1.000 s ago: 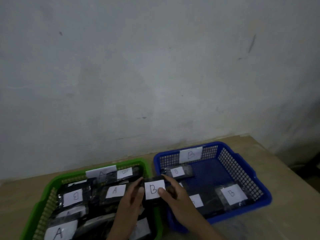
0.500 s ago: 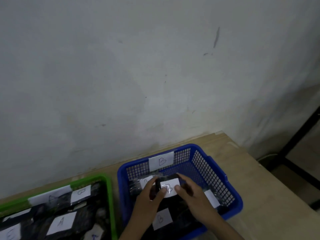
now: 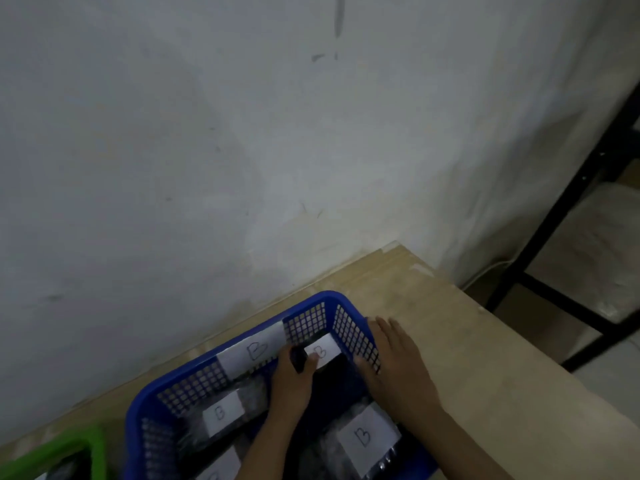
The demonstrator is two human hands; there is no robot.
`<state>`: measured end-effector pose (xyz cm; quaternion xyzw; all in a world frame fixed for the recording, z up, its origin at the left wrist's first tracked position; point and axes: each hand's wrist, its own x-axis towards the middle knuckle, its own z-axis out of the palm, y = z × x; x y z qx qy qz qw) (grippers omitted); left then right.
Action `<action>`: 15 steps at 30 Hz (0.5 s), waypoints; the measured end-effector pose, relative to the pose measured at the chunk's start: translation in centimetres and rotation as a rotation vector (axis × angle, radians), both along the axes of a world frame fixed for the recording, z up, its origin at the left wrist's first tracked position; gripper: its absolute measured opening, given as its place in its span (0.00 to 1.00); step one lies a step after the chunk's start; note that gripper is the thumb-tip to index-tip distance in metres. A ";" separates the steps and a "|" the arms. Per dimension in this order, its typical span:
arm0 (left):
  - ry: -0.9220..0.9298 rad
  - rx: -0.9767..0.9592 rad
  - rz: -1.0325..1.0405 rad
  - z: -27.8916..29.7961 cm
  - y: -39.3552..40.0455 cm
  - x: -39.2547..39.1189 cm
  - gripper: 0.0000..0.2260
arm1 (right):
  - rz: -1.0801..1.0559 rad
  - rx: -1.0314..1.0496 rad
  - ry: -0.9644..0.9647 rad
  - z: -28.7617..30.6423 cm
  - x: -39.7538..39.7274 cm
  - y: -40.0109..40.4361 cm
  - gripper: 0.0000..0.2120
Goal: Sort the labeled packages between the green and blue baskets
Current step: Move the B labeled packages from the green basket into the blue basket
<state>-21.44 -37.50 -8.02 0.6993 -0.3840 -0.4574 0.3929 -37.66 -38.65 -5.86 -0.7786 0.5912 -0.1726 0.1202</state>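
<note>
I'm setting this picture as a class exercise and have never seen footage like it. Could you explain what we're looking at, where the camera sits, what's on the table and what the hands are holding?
No machine here: a person works with two bare hands, and the single picture comes from a camera worn on their head, looking forward and down. A pale wooden table stands against a white wall. On it sits a blue plastic mesh basket with a paper sign marked B on its far wall. Inside lie dark plastic-wrapped packages, each with a white B label, such as one on the left. The left hand holds a dark package with a B label low in the basket's far corner. The right hand rests over the basket's right rim, holding no package. A green plastic basket peeks in at the bottom left.
</note>
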 end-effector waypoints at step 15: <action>-0.349 -0.042 0.041 0.5 -2.5 -1.4 0.12 | 0.014 0.094 -0.217 -0.9 -0.3 -0.4 0.29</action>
